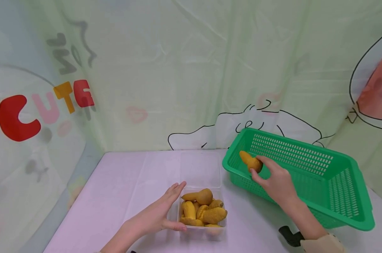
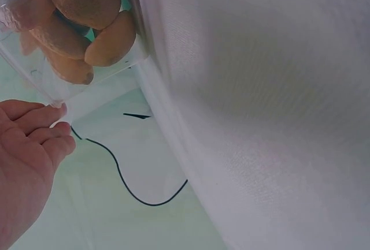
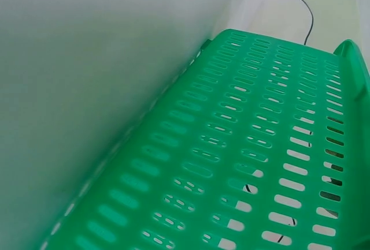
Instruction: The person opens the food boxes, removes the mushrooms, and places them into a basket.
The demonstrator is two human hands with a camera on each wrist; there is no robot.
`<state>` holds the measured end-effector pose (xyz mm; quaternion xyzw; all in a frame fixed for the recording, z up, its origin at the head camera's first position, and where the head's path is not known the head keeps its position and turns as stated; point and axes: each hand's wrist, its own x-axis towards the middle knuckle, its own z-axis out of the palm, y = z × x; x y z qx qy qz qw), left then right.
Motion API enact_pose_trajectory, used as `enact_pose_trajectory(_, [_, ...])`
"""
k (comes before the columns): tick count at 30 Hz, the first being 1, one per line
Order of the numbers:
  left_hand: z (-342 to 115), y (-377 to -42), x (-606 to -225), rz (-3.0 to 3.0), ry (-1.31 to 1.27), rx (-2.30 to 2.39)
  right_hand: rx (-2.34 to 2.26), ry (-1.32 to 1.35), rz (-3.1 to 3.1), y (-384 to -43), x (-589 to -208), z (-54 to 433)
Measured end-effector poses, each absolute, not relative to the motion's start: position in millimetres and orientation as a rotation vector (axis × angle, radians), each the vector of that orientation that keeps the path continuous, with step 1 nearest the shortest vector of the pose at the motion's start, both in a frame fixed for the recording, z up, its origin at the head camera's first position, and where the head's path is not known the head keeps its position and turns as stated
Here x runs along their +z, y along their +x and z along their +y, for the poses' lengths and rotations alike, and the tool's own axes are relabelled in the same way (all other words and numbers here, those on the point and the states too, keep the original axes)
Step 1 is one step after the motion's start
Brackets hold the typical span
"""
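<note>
A clear plastic box [image 1: 202, 232] on the table holds several yellow-brown, gourd-shaped pieces [image 1: 213, 215], heaped to its rim. My left hand [image 1: 159, 211] is at the box's left side, fingers straight and thumb out towards the front corner. In the left wrist view the fingertips [image 2: 56, 111] are close to a corner of the box; contact is unclear. My right hand [image 1: 277, 179] pinches one gourd-shaped piece [image 1: 249, 160] between thumb and fingers, over the left end of the green basket [image 1: 304, 207]. The right wrist view shows the basket's slotted side, not the hand.
A clear flat lid [image 1: 200, 168] lies behind the box. The basket takes up the right part of the pale table [image 1: 115, 189]. A printed curtain [image 1: 165, 70] hangs behind. A black object [image 1: 290, 236] is beside my right wrist.
</note>
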<state>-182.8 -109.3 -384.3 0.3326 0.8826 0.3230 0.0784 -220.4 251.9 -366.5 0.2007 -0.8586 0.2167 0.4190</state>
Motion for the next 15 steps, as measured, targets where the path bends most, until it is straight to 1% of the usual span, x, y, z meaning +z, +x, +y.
enact_pose_trajectory(15, [-109.8,-182.5,-384.2,2.638,0.999,0.973,0.598,0.468,-2.286,-216.7,-364.7,249.0])
